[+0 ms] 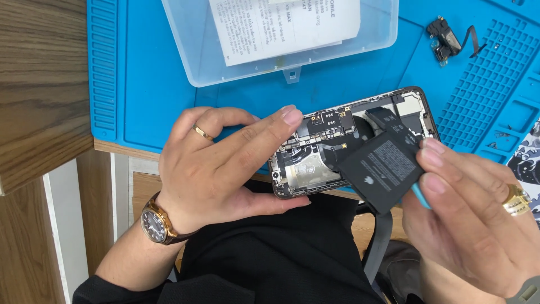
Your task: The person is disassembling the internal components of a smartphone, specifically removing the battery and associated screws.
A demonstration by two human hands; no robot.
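Observation:
An opened phone (315, 147) with its circuit boards showing lies at the near edge of a blue work mat (152, 84). My left hand (216, 166) grips the phone's left end, thumb under the near corner, index finger stretched over the top. The black battery (381, 169) is tilted up off the phone's right half. My right hand (469, 217) pinches the battery's right edge and also holds a thin light-blue tool (421, 196) beneath it.
A clear plastic box (281, 42) holding printed paper sits on the mat behind the phone. A small black phone part with a flex cable (447, 40) lies at the back right on the mat's ribbed section. Wooden table surface (39, 84) extends left.

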